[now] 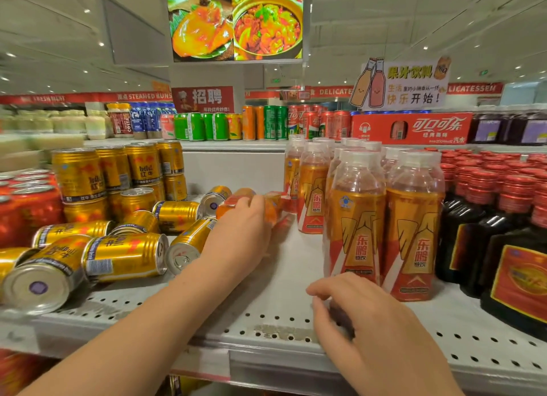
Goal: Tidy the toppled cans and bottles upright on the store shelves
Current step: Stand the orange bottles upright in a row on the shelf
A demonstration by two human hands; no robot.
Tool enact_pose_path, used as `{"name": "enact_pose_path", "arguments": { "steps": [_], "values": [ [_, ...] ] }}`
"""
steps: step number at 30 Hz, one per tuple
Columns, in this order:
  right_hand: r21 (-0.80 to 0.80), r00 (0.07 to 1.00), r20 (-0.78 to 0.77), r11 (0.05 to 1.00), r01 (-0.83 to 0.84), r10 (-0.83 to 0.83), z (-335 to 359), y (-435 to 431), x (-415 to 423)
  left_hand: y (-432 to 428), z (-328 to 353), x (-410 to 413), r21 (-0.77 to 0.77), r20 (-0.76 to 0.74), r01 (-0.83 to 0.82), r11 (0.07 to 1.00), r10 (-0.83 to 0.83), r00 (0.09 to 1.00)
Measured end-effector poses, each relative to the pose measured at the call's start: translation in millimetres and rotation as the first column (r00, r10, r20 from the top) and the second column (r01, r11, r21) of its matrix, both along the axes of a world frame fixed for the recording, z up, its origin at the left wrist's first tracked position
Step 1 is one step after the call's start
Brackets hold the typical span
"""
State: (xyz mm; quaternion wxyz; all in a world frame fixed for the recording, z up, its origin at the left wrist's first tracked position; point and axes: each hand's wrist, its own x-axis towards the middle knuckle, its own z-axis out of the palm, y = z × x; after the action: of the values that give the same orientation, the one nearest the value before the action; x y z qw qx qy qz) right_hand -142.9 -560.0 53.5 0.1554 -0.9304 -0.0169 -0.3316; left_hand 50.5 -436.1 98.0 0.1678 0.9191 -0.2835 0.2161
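A toppled orange bottle (pixel 276 206) lies on its side on the perforated white shelf (pixel 266 321), left of the upright orange bottles (pixel 414 226). My left hand (pixel 239 232) reaches over it with fingers curled round its body; motion blur hides the bottle's details. My right hand (pixel 370 327) hovers at the shelf's front edge by the base of the nearest upright orange bottle (pixel 355 226), fingers loosely curled and holding nothing. Several gold cans (pixel 124 256) lie toppled at the left, one with its base towards me (pixel 41 286). Behind them, more gold cans (pixel 78 173) stand stacked upright.
Dark bottles with red caps (pixel 515 277) crowd the right end of the shelf. Red cans (pixel 29 212) stand at far left. An upper shelf carries coloured cans (pixel 266 123) and a red drinks carton (pixel 414 127). Bare shelf lies between my hands.
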Motion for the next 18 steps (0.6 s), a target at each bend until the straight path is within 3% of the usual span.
{"name": "enact_pose_path", "arguments": {
  "steps": [8, 14, 18],
  "values": [
    [0.184, 0.997, 0.036, 0.981, 0.057, -0.064, 3.5, 21.1, 16.6, 45.6, 66.3, -3.1, -0.149, 0.078, 0.245, 0.958, -0.235, 0.969],
    [0.289, 0.964, 0.059, 0.929, 0.232, -0.259, -1.6, 36.7, 25.0, 42.5, 91.5, 12.6, -0.171, 0.080, 0.525, 0.834, -0.519, 0.851],
    [0.313, 0.944, 0.037, 0.901, 0.299, -0.326, -6.1, 44.2, 31.4, 10.5, 93.8, 21.3, -0.206, 0.076, 0.609, 0.766, -0.608, 0.790]
  ]
}}
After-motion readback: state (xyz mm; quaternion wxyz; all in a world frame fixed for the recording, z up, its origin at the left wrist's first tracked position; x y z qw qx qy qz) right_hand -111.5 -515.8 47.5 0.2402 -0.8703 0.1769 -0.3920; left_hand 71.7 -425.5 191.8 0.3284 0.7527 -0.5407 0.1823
